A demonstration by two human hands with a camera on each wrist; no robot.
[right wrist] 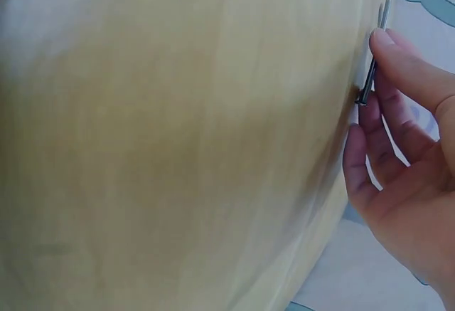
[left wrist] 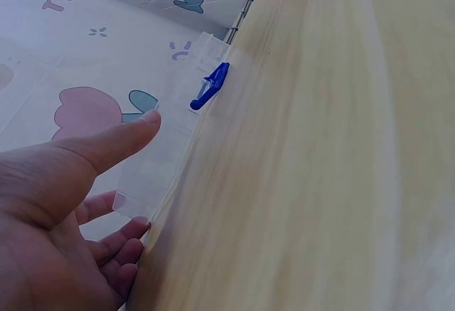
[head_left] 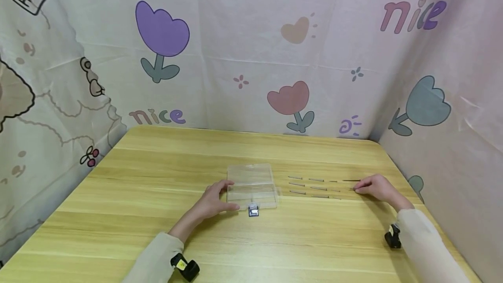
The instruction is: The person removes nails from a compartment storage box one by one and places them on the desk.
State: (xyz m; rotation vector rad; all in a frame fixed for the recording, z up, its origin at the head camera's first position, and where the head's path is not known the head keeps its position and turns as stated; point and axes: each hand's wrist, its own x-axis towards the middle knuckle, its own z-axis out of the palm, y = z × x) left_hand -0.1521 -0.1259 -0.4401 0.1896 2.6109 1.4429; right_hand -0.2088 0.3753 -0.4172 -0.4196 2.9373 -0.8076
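Observation:
A clear plastic box (head_left: 251, 194) lies with its lid (head_left: 249, 174) laid back in the middle of the table. My left hand (head_left: 215, 200) holds its left end, thumb along the front and fingers behind the corner. A small blue clip (left wrist: 212, 87) is at the box's front. At the right, my right hand (head_left: 375, 187) pinches a metal nail (right wrist: 370, 80) between thumb and fingers, close over the table. Several nails (head_left: 318, 188) lie in rows between the box and that hand, the smaller ones nearer the hand. A dark thin rod (head_left: 351, 180) lies by its fingertips.
The wood-grain table (head_left: 275, 243) has a patterned cloth (head_left: 235, 34) hanging behind it and at both sides. A black wrist camera (head_left: 185, 267) sits on the left sleeve, another camera (head_left: 393, 236) on the right.

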